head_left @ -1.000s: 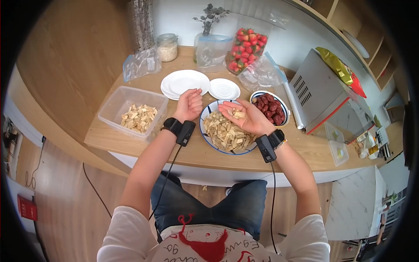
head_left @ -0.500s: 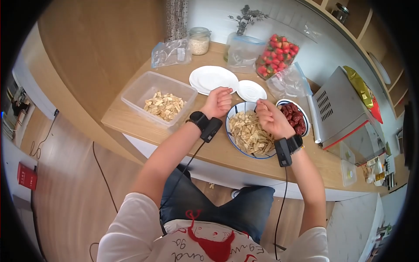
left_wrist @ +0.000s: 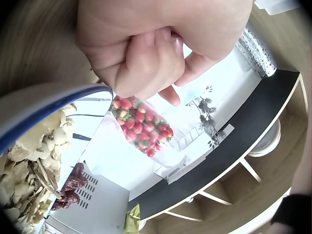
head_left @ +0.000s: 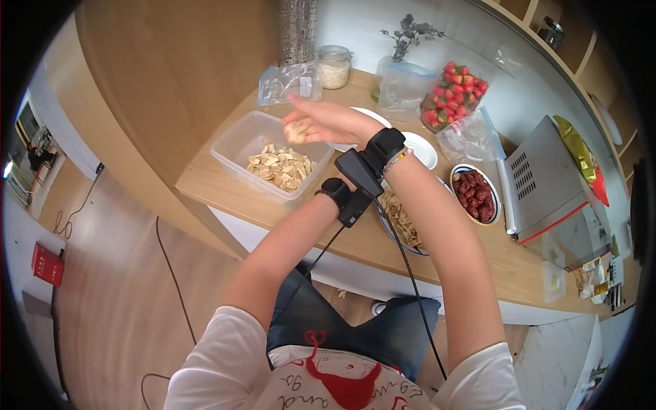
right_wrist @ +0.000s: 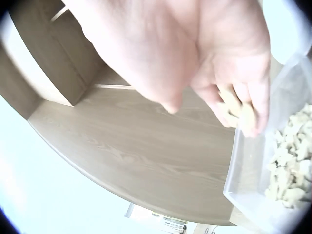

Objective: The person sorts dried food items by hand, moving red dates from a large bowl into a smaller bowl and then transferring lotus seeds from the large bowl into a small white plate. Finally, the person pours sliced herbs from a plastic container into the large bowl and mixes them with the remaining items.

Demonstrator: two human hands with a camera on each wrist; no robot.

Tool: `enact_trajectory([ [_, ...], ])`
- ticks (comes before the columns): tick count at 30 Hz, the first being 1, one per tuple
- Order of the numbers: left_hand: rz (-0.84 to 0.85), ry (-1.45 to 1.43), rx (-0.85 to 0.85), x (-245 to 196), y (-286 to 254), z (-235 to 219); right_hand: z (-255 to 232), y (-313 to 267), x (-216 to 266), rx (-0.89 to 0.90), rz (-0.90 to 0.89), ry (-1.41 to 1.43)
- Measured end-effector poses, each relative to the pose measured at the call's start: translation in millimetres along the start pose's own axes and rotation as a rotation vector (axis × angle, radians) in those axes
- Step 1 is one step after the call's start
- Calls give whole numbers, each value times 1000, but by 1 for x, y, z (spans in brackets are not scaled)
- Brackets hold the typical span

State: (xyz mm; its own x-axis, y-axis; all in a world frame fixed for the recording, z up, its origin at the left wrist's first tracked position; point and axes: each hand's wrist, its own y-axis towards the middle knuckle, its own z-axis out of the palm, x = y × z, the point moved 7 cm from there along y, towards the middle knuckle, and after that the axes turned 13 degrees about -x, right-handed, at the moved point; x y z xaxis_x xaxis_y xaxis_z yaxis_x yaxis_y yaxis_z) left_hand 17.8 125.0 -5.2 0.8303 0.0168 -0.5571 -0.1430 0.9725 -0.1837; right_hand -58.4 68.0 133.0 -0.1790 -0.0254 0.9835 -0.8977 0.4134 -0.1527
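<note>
My right hand [head_left: 338, 123] reaches across my left arm to the clear plastic container [head_left: 229, 149]. Its fingers curl around several pale dried slices [right_wrist: 236, 108] near the container's rim. More such slices [head_left: 280, 167] lie inside the container. My left hand [left_wrist: 146, 58] is mostly hidden behind the right wrist in the head view; the left wrist view has its fingers folded in toward the palm, with nothing visible in them. Beside it stands a blue-rimmed bowl [left_wrist: 58, 105] of dried slices [head_left: 403, 222], partly covered by my right forearm in the head view.
A bowl of red dates [head_left: 475, 195] stands on the right, near a grey appliance [head_left: 547, 178]. White plates [head_left: 420, 150] lie behind my hands. At the back are a bag of strawberries [head_left: 454, 96], plastic bags [head_left: 290, 82] and a glass jar [head_left: 334, 68].
My right hand has swung left from above the bowl of slices to the container, crossing over my left arm, with slices in its fingers. The head view has shifted, moving the scene rightward.
</note>
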Motion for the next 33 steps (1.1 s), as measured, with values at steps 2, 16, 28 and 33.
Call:
enact_trajectory([
  [2, -22, -21, 23, 4, 6, -1, 5, -7, -3, 12, -44, -150],
  [16, -332, -177, 221, 1, 9, 19, -129, -145, -37, -323, -7, -569],
  [28, -329, -209, 193, 1, 11, 15, -129, -212, -76, -204, -135, -1383],
  [33, -334, -187, 193, 0, 12, 15, -133, -218, -86, -236, -144, -1227],
])
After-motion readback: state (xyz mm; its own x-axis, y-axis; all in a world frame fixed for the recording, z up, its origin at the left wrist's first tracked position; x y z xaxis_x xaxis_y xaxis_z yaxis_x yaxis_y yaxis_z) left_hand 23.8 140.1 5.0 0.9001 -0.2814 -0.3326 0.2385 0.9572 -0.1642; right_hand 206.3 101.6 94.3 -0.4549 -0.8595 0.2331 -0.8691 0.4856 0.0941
